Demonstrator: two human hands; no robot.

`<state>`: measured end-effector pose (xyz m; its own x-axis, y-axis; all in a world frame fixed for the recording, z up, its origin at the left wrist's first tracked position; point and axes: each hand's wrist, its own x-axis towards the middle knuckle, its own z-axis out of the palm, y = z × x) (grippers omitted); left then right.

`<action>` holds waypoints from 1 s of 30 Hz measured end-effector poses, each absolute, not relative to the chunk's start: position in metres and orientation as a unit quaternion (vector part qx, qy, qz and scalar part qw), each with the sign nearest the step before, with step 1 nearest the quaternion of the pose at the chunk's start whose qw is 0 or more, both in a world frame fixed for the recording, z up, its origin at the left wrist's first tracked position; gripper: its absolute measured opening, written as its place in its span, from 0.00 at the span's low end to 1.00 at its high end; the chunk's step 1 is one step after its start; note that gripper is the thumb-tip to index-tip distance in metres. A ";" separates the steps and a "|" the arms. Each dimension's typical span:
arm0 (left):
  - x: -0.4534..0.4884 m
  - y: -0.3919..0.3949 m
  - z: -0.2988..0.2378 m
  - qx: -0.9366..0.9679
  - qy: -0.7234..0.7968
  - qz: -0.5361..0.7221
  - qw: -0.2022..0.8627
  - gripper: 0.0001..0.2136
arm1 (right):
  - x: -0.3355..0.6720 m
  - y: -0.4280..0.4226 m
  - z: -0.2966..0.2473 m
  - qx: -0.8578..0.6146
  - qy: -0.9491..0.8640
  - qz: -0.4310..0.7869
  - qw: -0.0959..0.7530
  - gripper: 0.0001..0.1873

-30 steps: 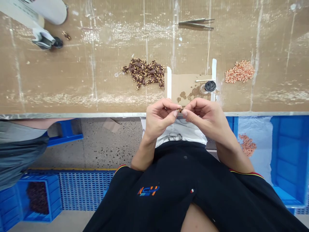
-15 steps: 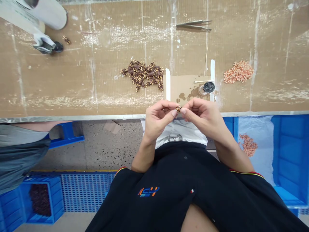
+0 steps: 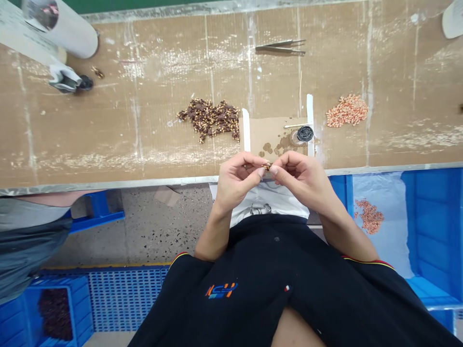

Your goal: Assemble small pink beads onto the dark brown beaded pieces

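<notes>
My left hand (image 3: 237,180) and my right hand (image 3: 300,178) meet at the table's front edge, fingertips pinched together on one small brown part (image 3: 267,166). Just beyond them lies a taped cardboard pad (image 3: 271,131) with a small black round cap (image 3: 305,133) on it. A heap of dark brown parts (image 3: 211,118) lies left of the pad. A heap of pinkish-orange parts (image 3: 346,111) lies to its right.
Tweezers (image 3: 280,46) rest far back on the cardboard-covered table (image 3: 108,130). A white cylinder (image 3: 61,31) and a small black-and-white tool (image 3: 67,81) sit at the back left. Blue bins (image 3: 430,231) stand below right, and another person's sleeve (image 3: 29,241) shows at left.
Both hands stay pinched on the small part and have barely moved. The view has tilted slightly, so the table appears lower in frame.
</notes>
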<state>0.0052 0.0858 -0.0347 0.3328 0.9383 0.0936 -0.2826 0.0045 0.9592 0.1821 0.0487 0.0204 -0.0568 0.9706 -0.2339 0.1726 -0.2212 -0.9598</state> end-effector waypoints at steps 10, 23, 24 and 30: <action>-0.076 0.130 -0.039 0.584 0.681 0.419 0.142 0.12 | 0.404 0.058 -0.027 -0.860 -0.294 0.020 0.418 0.20; -0.080 0.154 -0.051 0.651 0.675 0.327 0.118 0.12 | 0.432 0.064 -0.040 -0.867 -0.364 -0.029 0.339 0.12; -0.079 0.153 -0.050 0.657 0.669 0.326 0.120 0.11 | 0.416 0.063 -0.045 -0.854 -0.399 -0.005 0.333 0.07; -0.065 0.147 -0.044 0.685 0.636 0.322 0.150 0.04 | 0.362 0.061 -0.042 -0.774 -0.579 0.110 0.231 0.04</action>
